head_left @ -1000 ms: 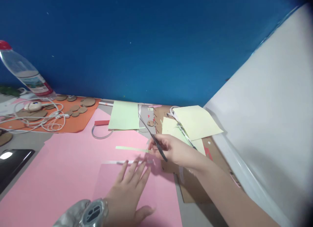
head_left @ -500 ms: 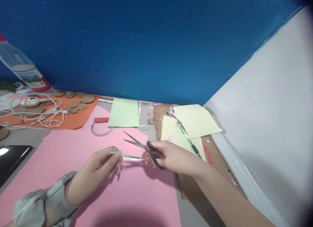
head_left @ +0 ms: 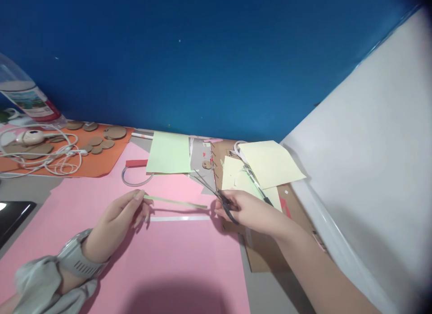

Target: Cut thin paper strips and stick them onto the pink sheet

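Observation:
My left hand [head_left: 123, 212] pinches one end of a thin pale green paper strip [head_left: 177, 201], which stretches rightward above the pink paper [head_left: 182, 251]. Black-handled scissors [head_left: 225, 206] are in my right hand [head_left: 243, 210], their blades pointing up and left. The strip's free end stops just short of the right hand's fingers. A white strip [head_left: 180, 218] lies on the pink paper just below the green one. Beyond the hands lies a light green paper sheet [head_left: 169, 152].
Pale yellow sheets [head_left: 272, 163] and a pen [head_left: 256, 183] lie on cardboard [head_left: 266, 255] at right. Cardboard discs [head_left: 115, 132], tangled white earphones [head_left: 67, 156] and a bottle [head_left: 30, 100] stand at left. A black phone-like slab [head_left: 15, 219] is near the left edge. A white wall [head_left: 378, 138] borders the right.
My hands have moved apart. The green strip's right end has come free of my right hand. The scissors have shifted right, and their blades look closer together and steeper.

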`<state>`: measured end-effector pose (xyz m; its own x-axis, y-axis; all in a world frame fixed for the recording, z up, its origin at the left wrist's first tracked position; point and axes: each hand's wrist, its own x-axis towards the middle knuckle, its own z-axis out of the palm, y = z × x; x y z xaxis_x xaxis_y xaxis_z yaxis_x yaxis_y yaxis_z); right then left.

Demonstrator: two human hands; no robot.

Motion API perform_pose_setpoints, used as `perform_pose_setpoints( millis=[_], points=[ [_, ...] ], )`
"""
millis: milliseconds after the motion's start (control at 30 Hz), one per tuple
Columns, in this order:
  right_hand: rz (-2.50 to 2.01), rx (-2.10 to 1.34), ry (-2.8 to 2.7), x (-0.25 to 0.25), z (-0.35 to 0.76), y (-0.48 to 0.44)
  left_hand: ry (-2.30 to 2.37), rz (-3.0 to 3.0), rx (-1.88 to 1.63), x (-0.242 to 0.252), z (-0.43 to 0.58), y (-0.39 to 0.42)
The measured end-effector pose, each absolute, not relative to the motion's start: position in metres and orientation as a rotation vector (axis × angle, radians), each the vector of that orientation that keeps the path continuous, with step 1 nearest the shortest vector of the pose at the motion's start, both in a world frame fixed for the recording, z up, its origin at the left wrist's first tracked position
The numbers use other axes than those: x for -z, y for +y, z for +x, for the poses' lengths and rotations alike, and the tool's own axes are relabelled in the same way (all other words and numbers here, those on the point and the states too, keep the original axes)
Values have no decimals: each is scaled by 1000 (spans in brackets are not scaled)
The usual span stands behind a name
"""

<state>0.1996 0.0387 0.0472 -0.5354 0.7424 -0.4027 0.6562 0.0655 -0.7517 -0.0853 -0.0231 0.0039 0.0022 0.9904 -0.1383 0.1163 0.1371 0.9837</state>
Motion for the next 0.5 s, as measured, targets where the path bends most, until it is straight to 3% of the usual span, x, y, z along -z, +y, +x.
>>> perform_pose_setpoints(
  millis=[133,400,500],
  points=[
    [-1685,-1220,-2334,-50,206,40,1549,1281,-925,1,-92,-18],
    [-2298,-100,-2461,-47,220,42,1575,1258,-969,5,-93,-15],
    [-2322,62,-2516,-41,227,43,1552,1264,-988,6,-92,-15]
  ],
)
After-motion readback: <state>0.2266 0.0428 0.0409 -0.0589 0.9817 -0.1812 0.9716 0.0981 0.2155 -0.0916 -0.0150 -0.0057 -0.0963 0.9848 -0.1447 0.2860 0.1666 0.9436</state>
